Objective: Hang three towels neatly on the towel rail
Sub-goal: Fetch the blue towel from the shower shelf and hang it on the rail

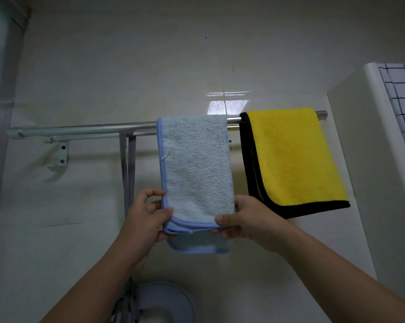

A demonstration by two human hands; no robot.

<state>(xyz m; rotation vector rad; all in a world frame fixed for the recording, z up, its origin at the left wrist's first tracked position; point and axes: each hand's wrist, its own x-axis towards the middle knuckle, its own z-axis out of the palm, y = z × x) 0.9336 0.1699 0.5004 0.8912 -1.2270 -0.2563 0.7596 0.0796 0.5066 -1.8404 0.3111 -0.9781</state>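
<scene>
A metal towel rail [80, 130] runs across the tiled wall. A light blue towel [196, 169] with a darker blue hem hangs over the rail's middle. My left hand [145, 220] pinches its lower left corner and my right hand [245, 220] pinches its lower right corner. The towel's back half hangs lower, below my hands. To its right a yellow towel [294, 157] with black edging is draped over the rail's right end. The left stretch of the rail is bare. No third towel is in view.
A grey strap [128, 171] hangs from the rail left of the blue towel. The rail's bracket [61, 157] is fixed to the wall at the left. A white ledge with a checked cloth [404, 101] stands at the right. A pale round object [161, 301] lies below.
</scene>
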